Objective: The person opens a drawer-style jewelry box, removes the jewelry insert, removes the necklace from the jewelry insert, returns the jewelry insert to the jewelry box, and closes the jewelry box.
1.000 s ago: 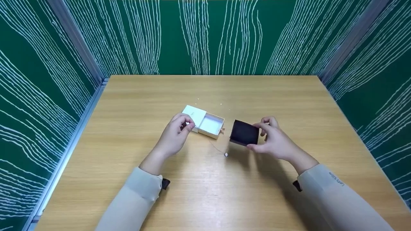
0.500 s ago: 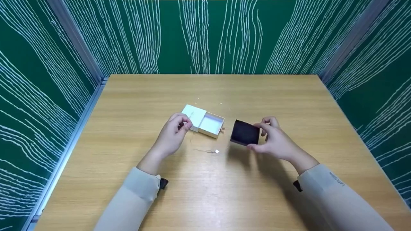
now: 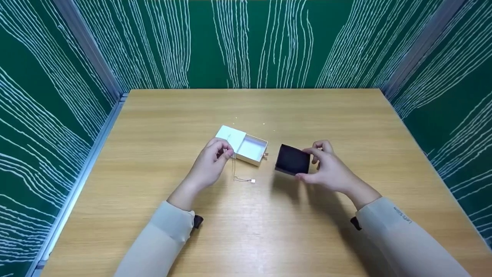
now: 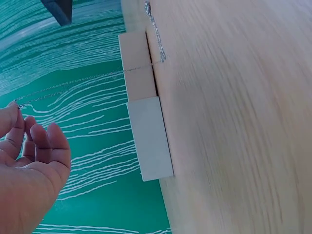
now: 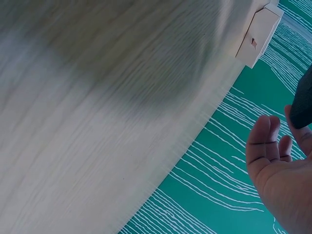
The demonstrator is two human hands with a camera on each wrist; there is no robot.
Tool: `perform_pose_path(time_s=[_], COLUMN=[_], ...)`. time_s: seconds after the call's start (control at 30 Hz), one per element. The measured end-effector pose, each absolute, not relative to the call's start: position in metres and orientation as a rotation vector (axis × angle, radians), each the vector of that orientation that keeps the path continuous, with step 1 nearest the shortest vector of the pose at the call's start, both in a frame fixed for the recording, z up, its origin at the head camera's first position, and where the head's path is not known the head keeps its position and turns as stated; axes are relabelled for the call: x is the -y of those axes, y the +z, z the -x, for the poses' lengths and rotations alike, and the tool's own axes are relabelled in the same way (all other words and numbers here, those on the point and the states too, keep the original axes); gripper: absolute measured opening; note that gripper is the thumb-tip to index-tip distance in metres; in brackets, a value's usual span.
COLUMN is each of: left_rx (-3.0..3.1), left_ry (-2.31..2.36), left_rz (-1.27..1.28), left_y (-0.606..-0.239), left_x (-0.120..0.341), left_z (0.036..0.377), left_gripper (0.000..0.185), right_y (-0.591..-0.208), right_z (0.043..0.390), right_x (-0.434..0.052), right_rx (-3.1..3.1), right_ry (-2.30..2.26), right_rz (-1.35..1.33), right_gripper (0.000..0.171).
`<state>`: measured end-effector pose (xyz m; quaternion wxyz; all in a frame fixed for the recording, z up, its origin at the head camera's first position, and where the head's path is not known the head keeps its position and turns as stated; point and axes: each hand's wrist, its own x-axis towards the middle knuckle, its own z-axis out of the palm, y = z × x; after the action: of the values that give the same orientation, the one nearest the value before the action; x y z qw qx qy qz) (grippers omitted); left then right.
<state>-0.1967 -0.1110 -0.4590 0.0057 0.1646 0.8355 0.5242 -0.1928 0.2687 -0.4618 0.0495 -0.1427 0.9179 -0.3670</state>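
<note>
My left hand (image 3: 207,163) pinches one end of a thin silver necklace (image 4: 156,31) between thumb and forefinger. Its chain hangs down to the table, where the lower part lies with a small bright pendant (image 3: 253,181). Behind that hand sits a white jewelry box (image 3: 232,136), its drawer (image 3: 248,160) pulled partway out to the right, with a small ribbon tab (image 3: 265,154) at the end. With thumb and fingers, my right hand (image 3: 326,169) grips a black, square, cushion-like insert (image 3: 293,158) above the table, right of the drawer. In the right wrist view only a corner of the insert (image 5: 303,100) shows.
All this is on a light wooden table (image 3: 261,231). Tiny white specks (image 3: 264,124) lie behind the box. Green panels with white wavy lines (image 3: 207,46) stand at the back and both sides.
The pendant end of the necklace has swung left from near the black insert and now rests on the table below the left hand. The right hand and insert stay nearly still.
</note>
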Motion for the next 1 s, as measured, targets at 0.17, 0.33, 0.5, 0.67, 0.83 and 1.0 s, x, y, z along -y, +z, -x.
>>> perform_pose_path(time_s=[0.17, 0.33, 0.5, 0.67, 0.83, 1.0], left_rx=[-2.608, -2.619, -2.635, -2.661, -2.702, -2.680], left_ry=[1.625, 1.574, 1.487, 1.450, 1.347, 1.212], left_rz=[-0.512, -0.510, -0.513, -0.509, -0.482, -0.476], left_y=[-0.461, -0.467, -0.478, -0.483, -0.486, -0.493], left_x=[0.109, 0.106, 0.104, 0.101, 0.097, 0.093], left_z=[0.197, 0.199, 0.201, 0.202, 0.205, 0.206], left_gripper=[0.016, 0.018, 0.015, 0.011, 0.009, 0.010], right_y=[-0.461, -0.459, -0.457, -0.454, -0.451, -0.455], right_z=[0.193, 0.192, 0.191, 0.191, 0.190, 0.188], right_x=[-0.269, -0.269, -0.269, -0.269, -0.269, -0.270], right_rx=[-2.796, -2.796, -2.797, -2.809, -2.817, -2.809], right_ry=[-1.109, -1.128, -1.122, -1.098, -1.101, -1.101], right_rz=[0.441, 0.452, 0.450, 0.452, 0.464, 0.455], right_gripper=[0.083, 0.083, 0.083, 0.083, 0.083, 0.083])
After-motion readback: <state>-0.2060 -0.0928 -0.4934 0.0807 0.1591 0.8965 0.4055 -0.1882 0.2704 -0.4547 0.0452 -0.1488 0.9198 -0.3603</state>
